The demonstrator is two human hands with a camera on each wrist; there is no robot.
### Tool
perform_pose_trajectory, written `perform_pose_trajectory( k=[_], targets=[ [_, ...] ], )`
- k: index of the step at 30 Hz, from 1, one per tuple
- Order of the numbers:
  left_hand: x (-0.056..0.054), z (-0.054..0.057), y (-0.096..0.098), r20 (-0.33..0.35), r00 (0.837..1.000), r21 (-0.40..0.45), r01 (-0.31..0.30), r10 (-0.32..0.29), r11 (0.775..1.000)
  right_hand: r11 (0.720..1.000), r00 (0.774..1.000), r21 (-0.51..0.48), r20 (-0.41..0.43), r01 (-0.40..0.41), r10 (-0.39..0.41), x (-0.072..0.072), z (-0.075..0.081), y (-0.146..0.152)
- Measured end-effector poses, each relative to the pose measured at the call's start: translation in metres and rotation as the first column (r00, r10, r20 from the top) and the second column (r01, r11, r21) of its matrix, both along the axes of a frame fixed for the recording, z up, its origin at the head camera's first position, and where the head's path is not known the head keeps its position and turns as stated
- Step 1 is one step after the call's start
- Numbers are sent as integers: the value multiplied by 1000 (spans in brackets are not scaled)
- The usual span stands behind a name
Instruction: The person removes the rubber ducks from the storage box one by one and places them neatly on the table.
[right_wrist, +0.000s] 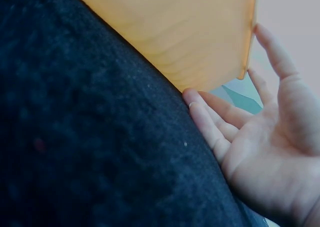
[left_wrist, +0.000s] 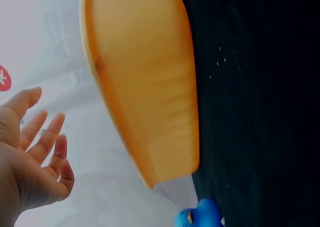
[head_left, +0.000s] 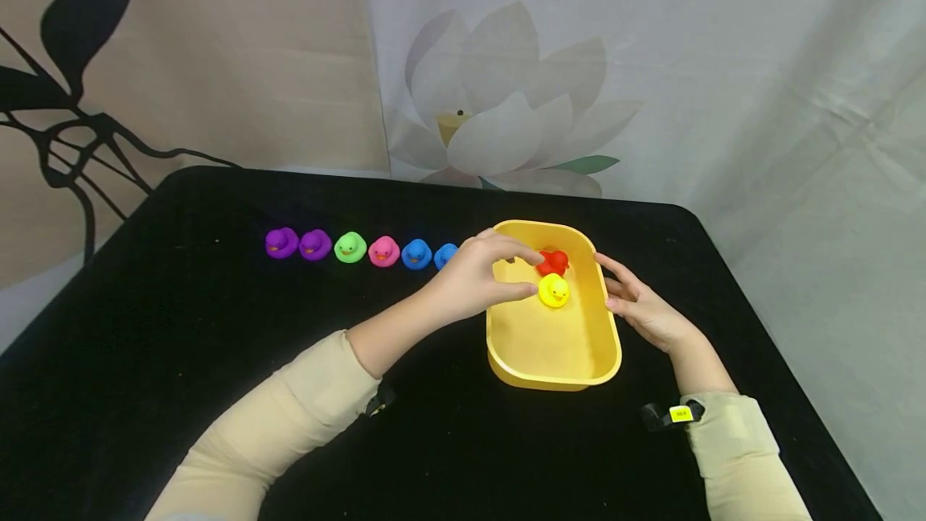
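Note:
My left hand [head_left: 481, 273] hovers over the left side of a yellow plastic bin [head_left: 553, 352], thumb and fingers spread apart with nothing between them. Just past its fingertips, a yellow rubber duck [head_left: 554, 290] sits inside the bin. Behind that duck lies a red rubber duck [head_left: 554, 262], partly covered by the left fingers in the head view. My right hand [head_left: 647, 312] rests its extended fingers against the bin's right side. In the right wrist view, the thumb touches near the rim while other fingertips meet the bin wall [right_wrist: 195, 42] low by the tabletop.
A row of rubber ducks stands left of the bin: two purple [head_left: 299, 244], a green [head_left: 350, 247], a pink [head_left: 384, 251] and blue ones [head_left: 415, 254]. The left hand partly hides the last blue duck [head_left: 444, 256]. Black cloth [head_left: 275, 360] covers the table; a printed curtain [head_left: 723, 103] hangs behind.

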State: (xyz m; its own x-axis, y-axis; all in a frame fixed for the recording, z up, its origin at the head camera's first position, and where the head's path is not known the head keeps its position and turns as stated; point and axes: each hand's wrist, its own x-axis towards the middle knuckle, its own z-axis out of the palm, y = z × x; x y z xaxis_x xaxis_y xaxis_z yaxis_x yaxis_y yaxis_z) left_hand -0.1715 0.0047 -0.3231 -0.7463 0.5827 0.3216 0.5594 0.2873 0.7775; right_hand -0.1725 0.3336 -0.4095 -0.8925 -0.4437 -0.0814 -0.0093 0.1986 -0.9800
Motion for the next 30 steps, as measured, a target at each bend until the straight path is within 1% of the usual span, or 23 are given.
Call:
perform_pose_trajectory(
  k=[5,12,18,24,30],
  targets=[
    [-5,-5,10,8,1000,-9,18,-17,1000,1000,1000,3,-4,0,0,0,0,0],
    [-14,-13,23,2,999,-82,54,-54,995,1000,1000,4,3,5,-5,0,0,0],
    [-23,-18,32,32,995,-134,97,-93,986,1000,1000,-1,2,-1,1,0,0,0],
    [-33,-22,40,34,990,-199,138,-134,970,1000,1000,-9,4,-5,5,0,0,0],
    [-44,-21,48,33,988,-297,157,-154,942,1000,1000,-12,7,-4,4,0,0,0]
  ],
)
